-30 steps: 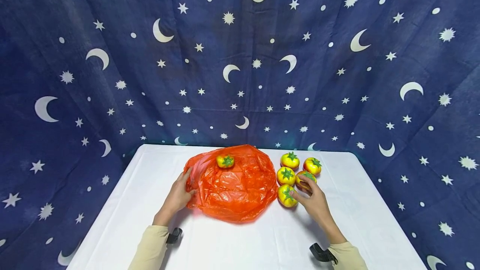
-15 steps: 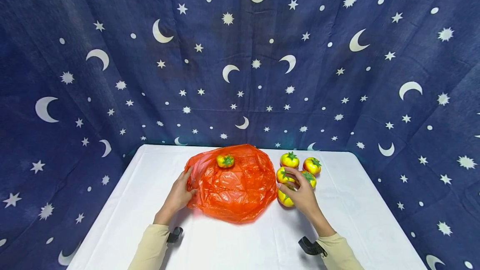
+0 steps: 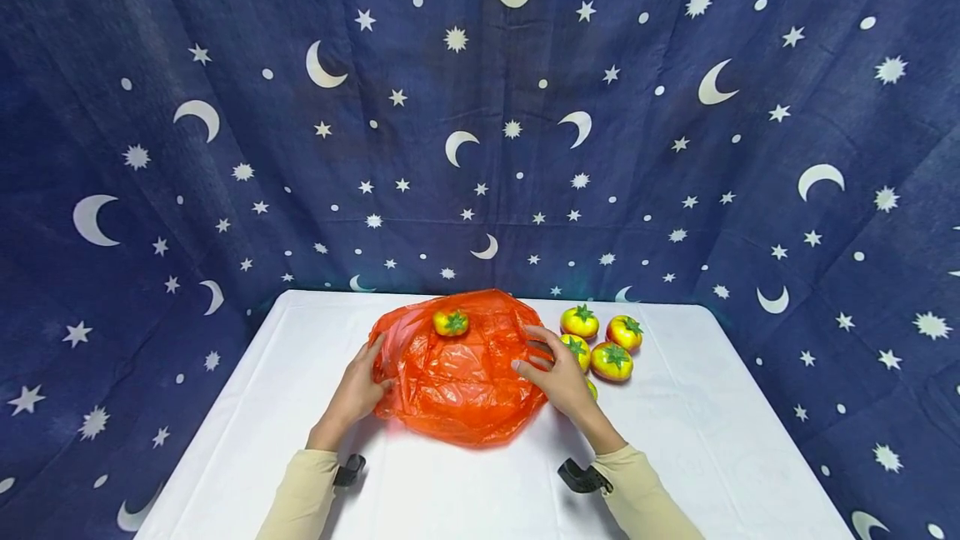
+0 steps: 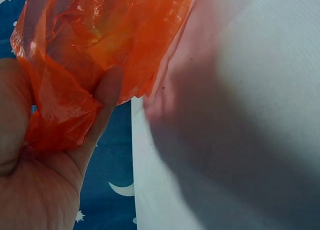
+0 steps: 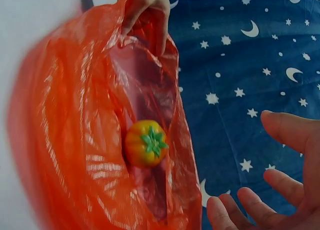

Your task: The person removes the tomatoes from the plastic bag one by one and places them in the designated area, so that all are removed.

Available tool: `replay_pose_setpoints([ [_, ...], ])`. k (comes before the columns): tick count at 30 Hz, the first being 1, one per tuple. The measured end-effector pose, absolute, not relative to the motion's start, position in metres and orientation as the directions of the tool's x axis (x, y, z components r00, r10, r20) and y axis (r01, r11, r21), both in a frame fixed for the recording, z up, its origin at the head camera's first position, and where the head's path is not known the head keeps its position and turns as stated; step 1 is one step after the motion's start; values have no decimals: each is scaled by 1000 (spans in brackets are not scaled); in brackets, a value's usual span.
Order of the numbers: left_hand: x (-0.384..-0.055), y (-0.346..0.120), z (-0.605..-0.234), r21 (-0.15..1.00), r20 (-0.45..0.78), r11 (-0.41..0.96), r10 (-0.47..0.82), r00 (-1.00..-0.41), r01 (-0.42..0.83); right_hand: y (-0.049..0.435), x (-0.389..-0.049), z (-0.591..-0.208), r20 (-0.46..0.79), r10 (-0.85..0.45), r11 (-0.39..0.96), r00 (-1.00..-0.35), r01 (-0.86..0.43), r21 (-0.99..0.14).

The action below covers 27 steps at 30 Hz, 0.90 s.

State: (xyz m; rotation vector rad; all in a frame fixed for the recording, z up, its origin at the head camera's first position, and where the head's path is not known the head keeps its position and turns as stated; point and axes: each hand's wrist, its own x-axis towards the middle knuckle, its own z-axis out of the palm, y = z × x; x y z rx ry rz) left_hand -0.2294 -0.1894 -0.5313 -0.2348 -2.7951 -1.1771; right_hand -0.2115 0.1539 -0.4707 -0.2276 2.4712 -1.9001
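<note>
A red plastic bag (image 3: 472, 382) lies spread on the white table, its mouth parted. My left hand (image 3: 358, 386) holds the bag's left edge, with thin red film between thumb and fingers in the left wrist view. One yellow-and-red tomato (image 5: 146, 143) with a green star-shaped top sits in the parted mouth. Over the bag's right side is my right hand (image 3: 562, 373), fingers spread and loosely bent, nothing between them. Several similar tomatoes (image 3: 612, 362) stand close together just right of it; the nearest one is mostly hidden behind that hand.
The white cloth-covered table (image 3: 705, 448) reaches back to a dark blue curtain (image 3: 420, 107) printed with moons and stars. Black wrist straps (image 3: 583, 476) show at both sleeves.
My right hand has moved left, from over the group of tomatoes to over the bag's right side. The left hand, the bag and the tomato in its mouth have stayed in place.
</note>
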Motion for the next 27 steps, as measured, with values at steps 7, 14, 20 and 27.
replay_pose_setpoints([
  [7, -230, -188, -530, 709, 146, 684, 92, -985, 169, 129, -233, -483, 94, -136, 227, -986, -123, -966],
  [14, -230, -187, -531, 704, 157, 688, 92, -983, 177, 106, -253, -490, 95, -153, 224, -984, -128, -966],
  [20, -231, -187, -532, 699, 167, 691, 97, -981, 187, 91, -267, -495, 84, -166, 261, -983, -126, -957],
  [27, -230, -186, -533, 707, 155, 684, 95, -983, 178, 79, -280, -502, 34, -144, 362, -989, -85, -928],
])
